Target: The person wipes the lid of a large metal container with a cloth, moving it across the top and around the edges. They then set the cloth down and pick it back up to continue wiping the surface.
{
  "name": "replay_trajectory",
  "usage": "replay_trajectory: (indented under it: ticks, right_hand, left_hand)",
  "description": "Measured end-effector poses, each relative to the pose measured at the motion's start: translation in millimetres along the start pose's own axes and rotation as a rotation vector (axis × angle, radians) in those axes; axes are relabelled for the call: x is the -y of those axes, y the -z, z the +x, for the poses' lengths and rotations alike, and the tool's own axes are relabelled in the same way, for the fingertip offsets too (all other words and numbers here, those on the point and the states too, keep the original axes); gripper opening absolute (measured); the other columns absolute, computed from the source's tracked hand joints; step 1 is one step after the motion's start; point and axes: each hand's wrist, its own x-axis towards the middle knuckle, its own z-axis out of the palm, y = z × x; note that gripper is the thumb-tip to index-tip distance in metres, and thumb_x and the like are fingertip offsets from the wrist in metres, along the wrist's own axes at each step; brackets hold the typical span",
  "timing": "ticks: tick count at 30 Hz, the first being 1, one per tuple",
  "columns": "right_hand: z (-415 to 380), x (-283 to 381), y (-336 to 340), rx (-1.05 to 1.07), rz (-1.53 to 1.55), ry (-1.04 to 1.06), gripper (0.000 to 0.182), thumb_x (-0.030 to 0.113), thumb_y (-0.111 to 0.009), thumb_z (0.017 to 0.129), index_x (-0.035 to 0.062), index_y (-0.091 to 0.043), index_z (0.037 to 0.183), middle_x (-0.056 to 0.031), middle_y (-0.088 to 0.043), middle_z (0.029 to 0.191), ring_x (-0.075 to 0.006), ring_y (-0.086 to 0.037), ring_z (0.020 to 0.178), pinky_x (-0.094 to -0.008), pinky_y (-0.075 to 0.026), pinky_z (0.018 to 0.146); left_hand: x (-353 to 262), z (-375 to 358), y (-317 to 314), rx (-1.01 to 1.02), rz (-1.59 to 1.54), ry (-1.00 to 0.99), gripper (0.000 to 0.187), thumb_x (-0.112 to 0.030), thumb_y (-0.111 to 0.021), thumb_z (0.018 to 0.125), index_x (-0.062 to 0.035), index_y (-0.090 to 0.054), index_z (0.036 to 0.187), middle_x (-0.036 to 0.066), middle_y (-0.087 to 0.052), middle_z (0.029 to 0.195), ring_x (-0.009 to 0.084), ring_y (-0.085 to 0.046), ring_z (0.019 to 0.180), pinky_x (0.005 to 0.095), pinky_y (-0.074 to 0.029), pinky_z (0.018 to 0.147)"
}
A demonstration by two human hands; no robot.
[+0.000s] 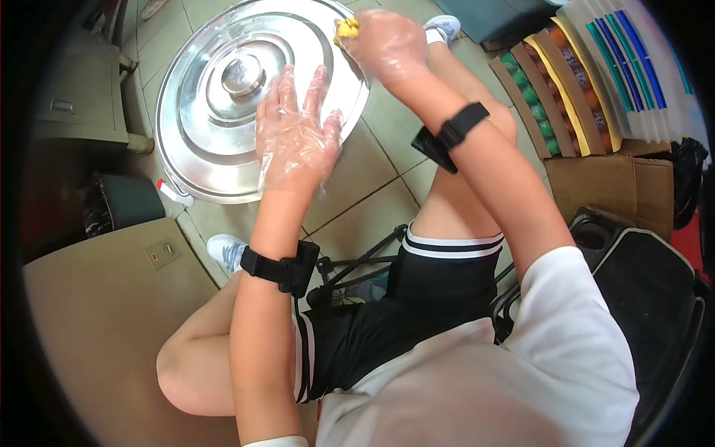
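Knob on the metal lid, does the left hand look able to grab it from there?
Probably yes: the left hand lies on the lid with its fingertips close beside the knob, and nothing visible stands between them.

The clear-plastic-gloved right hand (386,46) hides most of the crumpled yellow material (346,30); the top edge clips the round silver metal lid (212,145), whose underside is out of sight.

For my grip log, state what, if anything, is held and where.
The right hand holds a crumpled yellow thing by the portion inside closed fingers; one end pokes out. The left hand rests on the metal lid.
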Motion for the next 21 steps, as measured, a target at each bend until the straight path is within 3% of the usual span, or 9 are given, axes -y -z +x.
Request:
replay_trajectory:
  ticks: [1,5,8,10,16,17,19,21]
  right_hand:
    - [-11,4,7,0.026,0.038,-0.022,0.025,0.035,-0.065,0.078,0.0112,-0.072,0.085,-0.0108,-0.07,0.084,-0.0294,-0.069,0.076,-0.0384,-0.054,0.067]
    - [-60,14,14,-0.018,0.136,0.033,0.021,0.031,-0.068,0.075,0.0115,-0.071,0.083,-0.0105,-0.069,0.079,-0.0289,-0.068,0.072,-0.0381,-0.054,0.065]
    - [-74,16,13,-0.105,0.272,0.19,0.023,0.031,-0.071,0.072,0.0117,-0.071,0.083,-0.0103,-0.068,0.075,-0.0293,-0.067,0.069,-0.0383,-0.054,0.064]
    - [-65,16,16,0.032,0.185,0.16,0.027,0.035,-0.073,0.071,0.0117,-0.071,0.084,-0.0106,-0.068,0.076,-0.0295,-0.068,0.07,-0.0383,-0.054,0.065]
    - [-7,-1,17,0.103,0.086,0.025,0.035,0.044,-0.067,0.078,0.0114,-0.072,0.088,-0.0109,-0.07,0.085,-0.0289,-0.069,0.078,-0.0397,-0.054,0.07]
    - [6,-4,16,0.102,0.09,0.021,0.035,0.044,-0.067,0.078,0.0114,-0.072,0.088,-0.0109,-0.07,0.085,-0.0289,-0.069,0.078,-0.0397,-0.054,0.07]
    - [30,-7,17,0.28,0.055,0.117,0.031,0.034,-0.06,0.079,0.0061,-0.071,0.087,-0.019,-0.069,0.088,-0.0343,-0.068,0.083,-0.0425,-0.054,0.073]
    - [44,-5,15,0.246,0.07,0.094,0.031,0.034,-0.06,0.079,0.0058,-0.071,0.088,-0.0192,-0.069,0.09,-0.0347,-0.068,0.085,-0.0431,-0.054,0.075]
  left_hand:
    - [1,0,0,-0.007,-0.012,0.0,0.058,-0.036,-0.051,0.092,-0.0173,-0.038,0.146,0.022,-0.033,0.148,0.0355,-0.033,0.136,0.044,-0.023,0.113]
    - [2,1,-3,0.032,0.054,0.017,0.06,-0.041,-0.048,0.092,-0.0206,-0.035,0.148,0.019,-0.031,0.15,0.0334,-0.03,0.138,0.0432,-0.021,0.113]
    - [1,2,-3,0.037,0.057,0.003,0.06,-0.041,-0.047,0.092,-0.0204,-0.035,0.148,0.019,-0.031,0.15,0.0336,-0.03,0.138,0.0431,-0.021,0.113]
    - [3,2,-5,0.029,0.057,0.007,0.061,-0.042,-0.047,0.092,-0.0204,-0.034,0.148,0.018,-0.031,0.151,0.0337,-0.03,0.138,0.0429,-0.022,0.113]
    - [1,2,-2,0.036,0.063,0.006,0.061,-0.042,-0.047,0.092,-0.0197,-0.035,0.148,0.019,-0.031,0.15,0.0341,-0.031,0.137,0.0429,-0.023,0.112]
    - [1,2,-2,0.038,0.067,0.002,0.061,-0.042,-0.047,0.092,-0.0197,-0.035,0.148,0.019,-0.031,0.15,0.0341,-0.031,0.137,0.0429,-0.023,0.112]
    - [1,2,-2,0.032,0.041,0.002,0.061,-0.041,-0.047,0.092,-0.0193,-0.035,0.147,0.019,-0.031,0.15,0.0343,-0.03,0.137,0.0433,-0.023,0.112]
    - [0,3,-2,0.032,0.039,0.001,0.061,-0.041,-0.048,0.092,-0.0193,-0.035,0.147,0.02,-0.031,0.15,0.0344,-0.03,0.137,0.0435,-0.023,0.112]
